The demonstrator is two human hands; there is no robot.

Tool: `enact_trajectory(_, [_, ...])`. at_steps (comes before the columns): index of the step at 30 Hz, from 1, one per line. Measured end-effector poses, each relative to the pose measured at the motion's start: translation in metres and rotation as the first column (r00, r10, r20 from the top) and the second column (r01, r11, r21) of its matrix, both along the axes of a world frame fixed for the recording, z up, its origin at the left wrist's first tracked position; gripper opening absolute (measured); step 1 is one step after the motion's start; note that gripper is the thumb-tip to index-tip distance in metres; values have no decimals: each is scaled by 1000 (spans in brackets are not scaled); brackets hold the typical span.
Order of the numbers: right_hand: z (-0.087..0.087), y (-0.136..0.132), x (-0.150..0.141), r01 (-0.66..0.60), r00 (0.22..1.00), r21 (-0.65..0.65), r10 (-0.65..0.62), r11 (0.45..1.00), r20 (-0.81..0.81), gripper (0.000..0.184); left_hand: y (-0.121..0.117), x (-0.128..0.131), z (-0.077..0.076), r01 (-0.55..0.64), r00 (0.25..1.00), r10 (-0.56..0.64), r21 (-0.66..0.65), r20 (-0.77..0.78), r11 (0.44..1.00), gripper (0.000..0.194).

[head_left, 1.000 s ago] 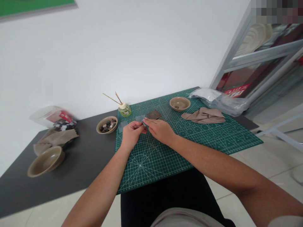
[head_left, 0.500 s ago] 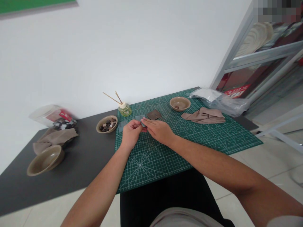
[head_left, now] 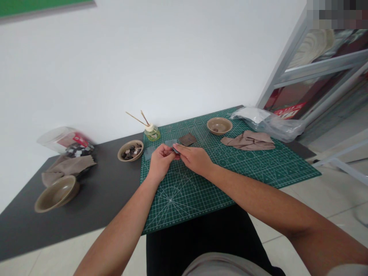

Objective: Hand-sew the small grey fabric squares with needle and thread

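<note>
My left hand (head_left: 160, 161) and my right hand (head_left: 196, 158) meet over the green cutting mat (head_left: 198, 195), fingertips pinched together. A small grey-blue piece (head_left: 175, 150), like a folded bit of sandpaper, shows at my right fingertips. Whatever my left thumb and fingers pinch against it is hidden. Just behind the hands lies a flat grey-blue square (head_left: 170, 142), partly covered. Another grey-blue square (head_left: 148, 153) rests left of my left hand. A brown square sheet (head_left: 187, 139) lies beyond my right hand.
On the left are a bowl of small stones (head_left: 131, 155), a tilted bowl (head_left: 56, 195), a cloth (head_left: 67, 168) and a clear jar (head_left: 59, 140). A reed diffuser (head_left: 152, 132) stands behind. To the right: another bowl (head_left: 219, 129), a brown cloth (head_left: 248, 141) and a plastic bag (head_left: 270, 124).
Both hands stay together in almost the same spot. The grey-blue piece at the fingertips has shifted slightly and shows darker. The whole view has moved a little.
</note>
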State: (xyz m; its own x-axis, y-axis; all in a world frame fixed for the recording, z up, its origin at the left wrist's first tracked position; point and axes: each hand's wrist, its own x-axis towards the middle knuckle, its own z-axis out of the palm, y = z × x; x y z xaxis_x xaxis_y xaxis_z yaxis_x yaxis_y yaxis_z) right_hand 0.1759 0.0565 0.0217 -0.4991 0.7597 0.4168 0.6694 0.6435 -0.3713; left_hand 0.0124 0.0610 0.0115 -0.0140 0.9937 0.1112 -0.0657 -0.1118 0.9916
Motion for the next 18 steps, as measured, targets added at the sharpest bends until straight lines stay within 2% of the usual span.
enact_trajectory(4, [-1,-1,-1,-33,999,16,33,999,4,46,0,-1,-1,-11,999,13,35,-39,999,27])
enact_trajectory(10, [-4,1,1,57,998,-27,-58,998,-36,47,1,0,-2,25,1000,-25,21,14,999,28])
enact_trajectory(15, [-3,1,1,-29,999,49,30,998,-15,47,1,-1,1,34,997,-28,91,-72,995,25])
enact_trajectory(18, [-3,1,0,-25,1000,47,25,999,-6,47,-1,-1,3,50,995,-39,119,-96,992,23])
